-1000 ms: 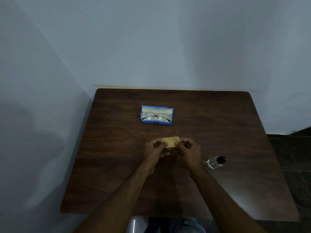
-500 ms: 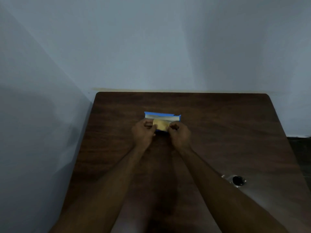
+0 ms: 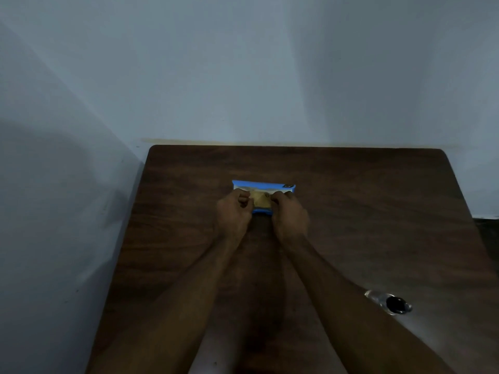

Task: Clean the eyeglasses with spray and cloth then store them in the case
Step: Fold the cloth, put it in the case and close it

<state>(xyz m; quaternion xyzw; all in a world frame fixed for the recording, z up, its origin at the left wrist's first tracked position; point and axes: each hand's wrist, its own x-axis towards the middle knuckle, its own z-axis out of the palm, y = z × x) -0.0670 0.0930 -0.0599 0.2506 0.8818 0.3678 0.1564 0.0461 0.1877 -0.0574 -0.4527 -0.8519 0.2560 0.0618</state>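
An open blue glasses case [image 3: 263,185] lies at the middle of the dark wooden table [image 3: 364,211]. A folded yellow cloth [image 3: 261,201] rests over the inside of the case, pinched at its two ends by my left hand [image 3: 233,213] and my right hand [image 3: 289,215]. Both hands sit on the near side of the case and cover most of it. The eyeglasses are hidden under the cloth and hands. A small clear spray bottle [image 3: 388,303] with a black cap lies on the table to the right of my right forearm.
The table stands in a corner, with pale walls close behind it and along its left edge. A strip of dark floor [image 3: 486,238] shows beyond the table's right edge.
Both hands carried the yellow cloth away from me, from the middle of the table onto the open case, where it now covers the glasses. The view also shifted forward.
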